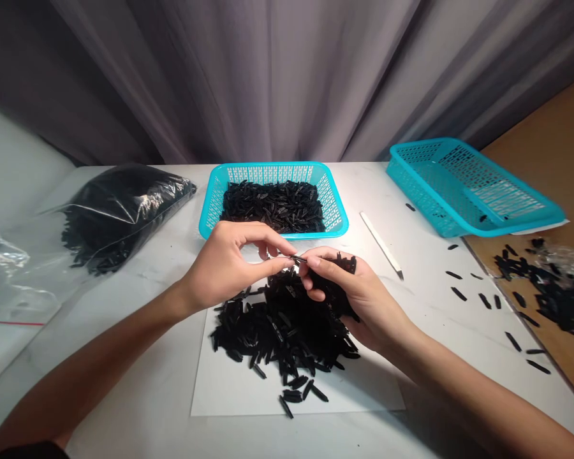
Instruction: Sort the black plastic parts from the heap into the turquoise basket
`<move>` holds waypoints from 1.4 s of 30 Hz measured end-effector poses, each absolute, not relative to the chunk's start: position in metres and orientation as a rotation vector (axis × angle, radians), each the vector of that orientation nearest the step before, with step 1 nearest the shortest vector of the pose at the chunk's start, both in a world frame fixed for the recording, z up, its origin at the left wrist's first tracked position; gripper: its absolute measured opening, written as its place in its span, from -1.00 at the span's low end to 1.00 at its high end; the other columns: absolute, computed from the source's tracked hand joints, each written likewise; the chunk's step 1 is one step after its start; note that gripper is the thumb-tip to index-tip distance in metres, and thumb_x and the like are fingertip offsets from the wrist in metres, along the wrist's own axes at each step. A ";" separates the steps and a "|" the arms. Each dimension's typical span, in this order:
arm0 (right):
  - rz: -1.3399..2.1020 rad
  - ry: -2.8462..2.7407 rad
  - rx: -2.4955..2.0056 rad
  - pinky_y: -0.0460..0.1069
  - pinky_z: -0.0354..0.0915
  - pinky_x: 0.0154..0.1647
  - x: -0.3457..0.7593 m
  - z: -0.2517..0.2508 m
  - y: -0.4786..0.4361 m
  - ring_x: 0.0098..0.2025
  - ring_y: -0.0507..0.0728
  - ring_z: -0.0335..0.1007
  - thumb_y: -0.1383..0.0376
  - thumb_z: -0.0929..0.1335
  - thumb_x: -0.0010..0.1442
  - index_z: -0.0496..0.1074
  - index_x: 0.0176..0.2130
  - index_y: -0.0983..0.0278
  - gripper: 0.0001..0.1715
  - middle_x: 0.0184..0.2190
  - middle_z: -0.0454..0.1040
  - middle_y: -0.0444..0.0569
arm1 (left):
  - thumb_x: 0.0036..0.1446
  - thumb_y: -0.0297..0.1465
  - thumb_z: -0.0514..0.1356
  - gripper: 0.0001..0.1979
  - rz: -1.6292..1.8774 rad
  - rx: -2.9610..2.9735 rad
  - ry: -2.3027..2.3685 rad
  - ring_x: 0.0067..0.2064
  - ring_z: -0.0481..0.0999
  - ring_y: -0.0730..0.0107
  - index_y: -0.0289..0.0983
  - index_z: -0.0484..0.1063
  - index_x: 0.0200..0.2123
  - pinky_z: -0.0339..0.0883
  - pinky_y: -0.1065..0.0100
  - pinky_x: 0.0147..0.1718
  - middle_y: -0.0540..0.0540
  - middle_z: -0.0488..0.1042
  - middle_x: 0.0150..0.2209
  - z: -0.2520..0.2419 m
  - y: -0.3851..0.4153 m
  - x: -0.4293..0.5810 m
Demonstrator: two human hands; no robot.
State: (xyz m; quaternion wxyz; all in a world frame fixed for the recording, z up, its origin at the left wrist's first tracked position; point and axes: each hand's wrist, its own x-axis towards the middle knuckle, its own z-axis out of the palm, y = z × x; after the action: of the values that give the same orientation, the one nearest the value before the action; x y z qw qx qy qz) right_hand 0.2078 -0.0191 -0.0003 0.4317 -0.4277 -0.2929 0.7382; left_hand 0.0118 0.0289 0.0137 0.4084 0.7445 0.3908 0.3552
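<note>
Left hand (227, 268) pinches a black sliver (298, 259); right hand (349, 306) clutches a black clump (333, 280).

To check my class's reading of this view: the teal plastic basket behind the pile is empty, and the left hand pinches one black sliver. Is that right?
No: the teal plastic basket is not empty; the head view shows it filled with black slivers. The left hand does pinch one black sliver.

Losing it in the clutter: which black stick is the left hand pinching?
Start at the white sheet and its heap of black sticks. Above it, the left hand pinches one thin stick, apart from the clump in the right hand.
</note>
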 end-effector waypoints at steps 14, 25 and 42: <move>1.672 -0.841 -1.119 -0.07 0.11 -0.46 0.208 0.000 -0.021 -0.50 -0.01 0.23 0.21 0.53 0.13 0.52 -0.36 0.27 -0.80 -0.49 0.40 -0.14 | 0.06 -0.43 0.42 -0.93 0.874 1.780 1.009 -0.37 0.53 0.44 -0.26 0.65 -0.33 0.43 0.42 -0.32 -0.04 0.64 -0.38 0.015 0.025 0.013; 1.751 -0.812 -1.107 -0.08 0.10 -0.48 0.208 0.001 -0.021 -0.49 -0.02 0.21 0.20 0.52 0.14 0.52 -0.36 0.29 -0.79 -0.48 0.42 -0.12 | 0.05 -0.44 0.42 -0.93 0.878 1.692 0.965 -0.37 0.55 0.47 -0.25 0.65 -0.33 0.45 0.47 -0.34 -0.03 0.64 -0.39 0.015 0.026 0.013; 1.805 -0.829 -1.104 -0.06 0.08 -0.50 0.209 0.001 -0.020 -0.51 -0.02 0.19 0.16 0.52 0.14 0.50 -0.37 0.30 -0.74 -0.49 0.41 -0.12 | 0.06 -0.44 0.39 -0.94 0.872 1.702 1.050 -0.36 0.57 0.41 -0.28 0.65 -0.34 0.46 0.44 -0.35 -0.06 0.63 -0.39 0.015 0.025 0.015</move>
State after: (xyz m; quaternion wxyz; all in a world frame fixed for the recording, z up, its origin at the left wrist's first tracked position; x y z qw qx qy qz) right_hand 0.2089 -0.0201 0.0007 0.4209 -0.4406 -0.3308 0.7206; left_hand 0.0151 0.0245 0.0154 0.4617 0.6921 0.4268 0.3546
